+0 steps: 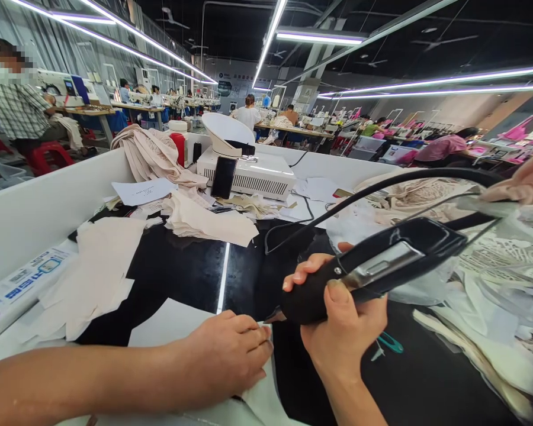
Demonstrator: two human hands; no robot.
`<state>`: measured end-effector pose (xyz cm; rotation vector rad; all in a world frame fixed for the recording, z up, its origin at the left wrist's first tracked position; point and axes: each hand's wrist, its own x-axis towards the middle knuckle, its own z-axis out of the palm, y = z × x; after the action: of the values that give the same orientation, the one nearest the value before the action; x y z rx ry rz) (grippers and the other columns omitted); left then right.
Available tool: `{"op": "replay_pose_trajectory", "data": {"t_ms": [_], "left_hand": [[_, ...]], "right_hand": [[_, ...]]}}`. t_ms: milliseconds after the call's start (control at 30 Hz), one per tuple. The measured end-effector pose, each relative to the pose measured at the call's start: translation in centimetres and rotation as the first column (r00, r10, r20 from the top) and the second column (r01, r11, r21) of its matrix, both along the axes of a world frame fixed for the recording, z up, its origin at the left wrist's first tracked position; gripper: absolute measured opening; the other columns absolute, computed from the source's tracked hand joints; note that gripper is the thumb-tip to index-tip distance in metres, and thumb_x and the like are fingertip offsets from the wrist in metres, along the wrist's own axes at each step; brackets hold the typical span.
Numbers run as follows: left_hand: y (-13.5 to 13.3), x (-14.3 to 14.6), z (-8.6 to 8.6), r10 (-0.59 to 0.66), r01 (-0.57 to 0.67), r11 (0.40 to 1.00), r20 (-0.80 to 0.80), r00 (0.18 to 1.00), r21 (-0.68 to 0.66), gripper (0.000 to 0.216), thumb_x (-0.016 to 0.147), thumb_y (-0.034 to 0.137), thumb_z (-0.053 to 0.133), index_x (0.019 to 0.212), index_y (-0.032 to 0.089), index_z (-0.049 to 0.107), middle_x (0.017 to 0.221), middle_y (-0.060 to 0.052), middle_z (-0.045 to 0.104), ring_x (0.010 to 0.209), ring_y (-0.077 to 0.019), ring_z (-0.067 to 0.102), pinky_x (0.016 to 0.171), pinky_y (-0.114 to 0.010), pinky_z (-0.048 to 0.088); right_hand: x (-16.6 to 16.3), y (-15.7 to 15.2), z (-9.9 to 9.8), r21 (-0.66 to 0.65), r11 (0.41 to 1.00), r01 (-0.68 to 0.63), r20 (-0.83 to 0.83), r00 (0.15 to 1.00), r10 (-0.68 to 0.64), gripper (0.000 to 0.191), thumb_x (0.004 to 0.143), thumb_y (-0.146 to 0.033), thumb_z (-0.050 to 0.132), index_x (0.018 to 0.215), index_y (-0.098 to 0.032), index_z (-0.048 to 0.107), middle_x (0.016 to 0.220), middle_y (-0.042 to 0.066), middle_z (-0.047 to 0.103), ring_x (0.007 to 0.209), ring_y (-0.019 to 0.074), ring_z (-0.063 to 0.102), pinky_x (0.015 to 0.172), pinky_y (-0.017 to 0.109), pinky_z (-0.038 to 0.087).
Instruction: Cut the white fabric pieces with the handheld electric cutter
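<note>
Black handheld tool (373, 269) — one | upright phone (223, 178) — one | vented white box (266, 177), one | red cylinder (178, 147), one

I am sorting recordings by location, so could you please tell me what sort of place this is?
Probably a garment workshop: sewing machines stand in the background, beige fabric lies in stacked pieces, and people sit at tables.

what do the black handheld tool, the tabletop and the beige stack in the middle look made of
Black handheld tool: probably plastic, glossy at the rear, matte near the tip, with a shiny, metal-looking strip.
Tabletop: glossy black, showing a bright light streak; glass or laminate, can't tell.
Beige stack: likely matte fabric, judging by its soft, layered edges.
</note>
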<state>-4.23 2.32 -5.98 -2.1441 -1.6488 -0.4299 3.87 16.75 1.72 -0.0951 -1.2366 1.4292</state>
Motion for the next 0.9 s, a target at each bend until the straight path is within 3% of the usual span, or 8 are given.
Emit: {"op": "replay_pose_trajectory", "data": {"t_ms": [367,533,667,767,900], "left_hand": [[0.2,0.1,-0.2,-0.011,0.011,0.999,-0.005,1.0,0.043,0.028,0.119,0.031,0.052,0.126,0.012,0.071,0.125,-0.002,0.08,0.108,-0.0168,0.072,0.082,-0.033,0.057],[0.4,0.1,-0.7,-0.038,0.033,0.985,0.03,0.999,0.167,0.027,0.118,0.025,0.05,0.116,0.014,0.075,0.117,-0.002,0.083,0.099,-0.0167,0.074,0.078,-0.031,0.056],[0.0,-0.5,-0.3,-0.056,0.051,0.992,0.039,0.998,0.113,0.032,0.119,0.023,0.045,0.124,0.015,0.075,0.126,-0.003,0.081,0.109,-0.0196,0.075,0.082,-0.033,0.058],[-0.7,-1.3,0.1,-0.102,0.103,0.994,-0.014,0.995,0.032,0.041,0.12,0.022,0.036,0.132,0.015,0.075,0.135,-0.004,0.079,0.114,-0.0211,0.075,0.091,-0.034,0.061],[-1.5,-3.3,-1.1,-0.187,0.187,0.982,0.022,0.982,-0.004,0.045,0.117,0.024,0.035,0.137,0.025,0.076,0.14,-0.001,0.077,0.122,-0.0204,0.074,0.103,-0.031,0.061]], "right_hand": [[0.0,0.0,-0.5,0.011,1.0,-0.014,0.043,0.999,0.014,0.033,0.092,-0.027,0.087,0.121,-0.03,0.071,0.085,-0.004,0.075,0.062,0.0131,0.069,0.056,0.025,0.065],[0.3,-0.4,-0.3,0.022,1.0,-0.005,0.066,0.998,0.004,0.022,0.09,-0.027,0.085,0.103,-0.028,0.067,0.087,-0.005,0.074,0.061,0.0115,0.068,0.056,0.022,0.062],[1.1,-0.8,0.6,0.036,0.999,0.028,0.165,0.986,-0.034,0.033,0.083,-0.026,0.088,0.103,-0.027,0.063,0.086,-0.006,0.073,0.064,0.0109,0.066,0.063,0.023,0.061],[2.1,-1.3,1.6,-0.007,1.0,-0.015,0.219,0.976,0.016,0.049,0.075,-0.025,0.093,0.111,-0.028,0.059,0.084,-0.007,0.07,0.066,0.0116,0.062,0.063,0.023,0.06],[3.7,-2.2,2.5,0.008,1.0,0.027,0.266,0.964,-0.028,0.058,0.069,-0.03,0.099,0.112,-0.029,0.06,0.091,-0.005,0.068,0.074,0.0149,0.063,0.066,0.026,0.06]]}}
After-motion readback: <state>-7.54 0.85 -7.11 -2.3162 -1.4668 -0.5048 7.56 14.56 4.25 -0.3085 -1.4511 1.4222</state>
